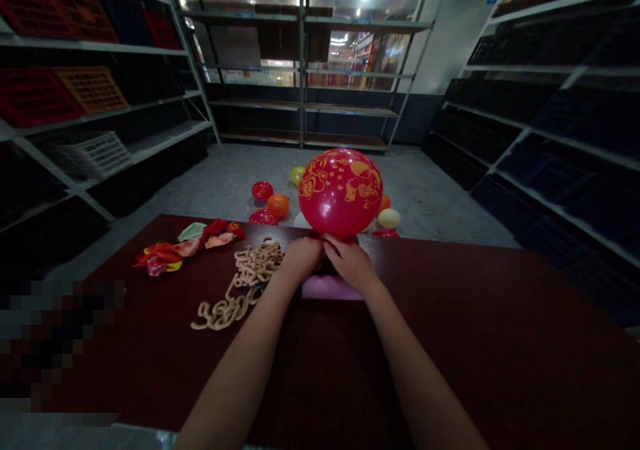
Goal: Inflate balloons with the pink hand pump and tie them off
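Observation:
A large inflated red balloon [341, 193] with yellow printed figures and hearts stands upright above the far side of the table. My left hand [303, 258] and my right hand [351, 262] meet at its base, fingers closed about its neck; the neck and fingertips are largely hidden. Just below my hands, a pink-purple object [332, 289] shows between my wrists, its upper part covered. To the left of my left hand lies a heap of beige, curly, cord-like pieces [257, 263]. Farther left are several limp, uninflated balloons [187, 247] in red, orange, yellow and pale green.
The dark brown table [480, 330] spans the foreground. On the floor beyond it lie several inflated balloons, among them an orange balloon [279, 206] and a cream balloon [389, 219]. Metal shelving [303, 107] stands behind; racks with crates [90, 90] flank both sides.

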Demonstrator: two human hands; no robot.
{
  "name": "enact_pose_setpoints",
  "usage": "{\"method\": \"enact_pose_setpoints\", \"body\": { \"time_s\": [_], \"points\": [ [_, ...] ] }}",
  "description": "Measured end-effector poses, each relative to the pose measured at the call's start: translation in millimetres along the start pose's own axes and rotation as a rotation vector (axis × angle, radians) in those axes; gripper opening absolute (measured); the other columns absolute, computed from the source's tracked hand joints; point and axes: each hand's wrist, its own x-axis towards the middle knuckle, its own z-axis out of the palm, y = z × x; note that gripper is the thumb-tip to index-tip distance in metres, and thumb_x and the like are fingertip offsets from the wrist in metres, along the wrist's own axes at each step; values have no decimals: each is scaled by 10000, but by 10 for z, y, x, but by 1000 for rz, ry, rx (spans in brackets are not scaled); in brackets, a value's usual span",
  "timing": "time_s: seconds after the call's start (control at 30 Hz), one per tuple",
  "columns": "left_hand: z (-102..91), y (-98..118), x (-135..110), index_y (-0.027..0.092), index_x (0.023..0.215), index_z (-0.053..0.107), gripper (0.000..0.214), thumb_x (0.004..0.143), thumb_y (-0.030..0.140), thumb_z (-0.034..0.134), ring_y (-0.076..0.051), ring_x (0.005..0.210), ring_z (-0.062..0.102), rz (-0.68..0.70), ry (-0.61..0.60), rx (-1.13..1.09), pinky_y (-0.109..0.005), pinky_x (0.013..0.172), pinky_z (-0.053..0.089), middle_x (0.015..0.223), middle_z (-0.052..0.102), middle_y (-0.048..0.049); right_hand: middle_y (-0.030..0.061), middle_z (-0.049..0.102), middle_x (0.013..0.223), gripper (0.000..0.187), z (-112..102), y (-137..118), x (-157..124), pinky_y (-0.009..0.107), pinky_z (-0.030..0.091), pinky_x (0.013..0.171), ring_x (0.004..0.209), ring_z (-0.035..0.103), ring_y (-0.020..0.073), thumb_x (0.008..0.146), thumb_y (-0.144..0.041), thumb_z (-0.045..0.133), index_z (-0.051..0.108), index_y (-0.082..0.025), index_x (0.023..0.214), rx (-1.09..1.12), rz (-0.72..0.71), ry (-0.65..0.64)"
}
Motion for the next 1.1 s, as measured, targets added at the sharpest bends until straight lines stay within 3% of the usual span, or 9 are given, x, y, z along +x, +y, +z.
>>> {"method": "enact_pose_setpoints", "body": {
  "time_s": [0.13, 0.33, 0.5, 0.6, 0.7, 0.83, 0.97, 1.1],
  "points": [
    [-63, -6, -48, 200, 597, 555, 294, 775, 11, 693, -320, 801, 698, 307, -108, 236, -484, 994, 494, 550, 447, -10, 22, 776, 1207, 391, 43, 88, 19, 352, 543, 943, 1099, 723, 226, 1061, -420, 397, 653, -328, 1341, 140, -2, 11],
    [-79, 35, -105, 196, 640, 587, 266, 773, -22, 661, -238, 625, 633, 389, -147, 233, -398, 870, 542, 566, 521, -13, 18, 792, 1145, 314, 58, 191, 53, 331, 524, 946, 1064, 732, 218, 1028, -369, 476, 712, -304, 1224, 252, -18, 46],
    [-203, 91, -140, 178, 673, 633, 250, 764, -48, 687, -231, 732, 664, 317, -174, 165, -346, 888, 517, 616, 589, -31, 31, 806, 1092, 314, 89, 236, 75, 345, 523, 917, 1005, 732, 221, 1016, -358, 478, 751, -276, 1148, 309, -66, 49],
    [-287, 109, -159, 168, 889, 712, 101, 928, 118, 634, -240, 842, 700, 449, -175, 406, -358, 875, 528, 821, 708, -85, 40, 804, 1111, 295, 148, 284, 107, 376, 521, 937, 1036, 720, 240, 981, -365, 514, 766, -276, 1104, 388, -78, 106],
    [-329, 129, -173, 159, 1063, 709, 231, 1043, 253, 499, -248, 879, 715, 577, -131, 708, -371, 838, 545, 938, 741, -120, 32, 804, 1058, 284, 183, 309, 134, 367, 522, 936, 997, 713, 230, 948, -400, 531, 765, -267, 1037, 520, -128, 158],
    [-347, 114, -148, 151, 1096, 703, 289, 1059, 342, 490, -254, 911, 722, 617, -55, 742, -367, 827, 551, 996, 750, -131, 35, 788, 957, 302, 181, 312, 146, 353, 522, 897, 930, 698, 225, 929, -480, 553, 749, -249, 930, 602, -147, 224],
    [-405, -9, -79, 166, 1168, 675, 199, 1015, 245, 577, -239, 1012, 709, 579, -25, 602, -349, 875, 548, 1114, 740, -111, 41, 783, 933, 299, 199, 368, 159, 370, 527, 883, 894, 697, 229, 900, -515, 603, 741, -251, 918, 666, -78, 314],
    [-390, -153, -41, 195, 1120, 720, 240, 929, 93, 616, -246, 1093, 681, 542, -108, 705, -361, 949, 529, 1174, 712, -102, 44, 779, 928, 305, 237, 455, 174, 376, 534, 873, 891, 706, 226, 894, -512, 610, 739, -247, 972, 707, 16, 401]
  ]
}}
